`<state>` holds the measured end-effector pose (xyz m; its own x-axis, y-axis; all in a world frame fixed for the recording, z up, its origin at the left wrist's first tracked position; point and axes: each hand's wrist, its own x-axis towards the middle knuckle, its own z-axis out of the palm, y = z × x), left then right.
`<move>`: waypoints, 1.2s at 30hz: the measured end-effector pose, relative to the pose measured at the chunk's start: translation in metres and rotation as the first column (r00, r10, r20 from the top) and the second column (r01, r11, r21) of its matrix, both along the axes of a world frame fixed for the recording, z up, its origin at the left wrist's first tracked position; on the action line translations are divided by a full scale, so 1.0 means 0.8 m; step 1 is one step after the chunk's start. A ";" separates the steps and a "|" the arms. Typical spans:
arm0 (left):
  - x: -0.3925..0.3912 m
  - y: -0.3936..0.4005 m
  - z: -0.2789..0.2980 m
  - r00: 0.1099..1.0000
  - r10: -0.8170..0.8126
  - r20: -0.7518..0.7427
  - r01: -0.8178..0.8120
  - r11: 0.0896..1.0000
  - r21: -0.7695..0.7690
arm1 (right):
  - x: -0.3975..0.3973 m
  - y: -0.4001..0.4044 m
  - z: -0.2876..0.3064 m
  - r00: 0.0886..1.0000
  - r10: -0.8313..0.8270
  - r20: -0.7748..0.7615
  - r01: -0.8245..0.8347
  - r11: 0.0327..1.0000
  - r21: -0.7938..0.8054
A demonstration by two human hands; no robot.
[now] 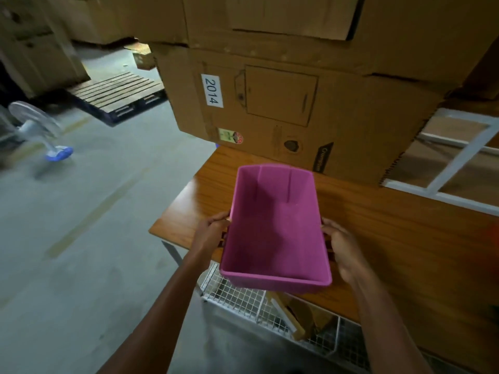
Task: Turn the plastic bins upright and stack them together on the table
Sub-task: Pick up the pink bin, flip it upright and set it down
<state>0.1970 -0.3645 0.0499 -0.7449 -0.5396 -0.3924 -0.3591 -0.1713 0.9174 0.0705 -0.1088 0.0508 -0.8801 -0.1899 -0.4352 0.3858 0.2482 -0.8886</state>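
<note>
A pink plastic bin point(275, 228) is upright with its open mouth facing me, held above the near edge of the wooden table point(391, 233). My left hand point(213, 230) grips its left wall and my right hand point(343, 247) grips its right wall. The bin is empty inside. Its near end overhangs the table's edge. No other bin shows in this view.
Large cardboard boxes point(297, 109) stand on the table's far side, right behind the bin. A white frame point(453, 163) lies at the right. A wire mesh basket point(270, 300) sits below the table edge. On the floor to the left are a wooden pallet point(116, 93) and a fan point(35, 125).
</note>
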 end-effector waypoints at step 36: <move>-0.203 -0.417 -0.032 0.960 -0.235 0.151 0.254 0.959 -0.127 | -0.106 -0.394 -0.047 0.976 -0.202 0.082 0.202 0.979 0.018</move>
<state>0.0343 -0.6982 0.0247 -0.8076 -0.4050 -0.4286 -0.4937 0.0669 0.8671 -0.0146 -0.4238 0.0135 -0.8608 -0.0074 -0.5088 0.5008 0.1658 -0.8496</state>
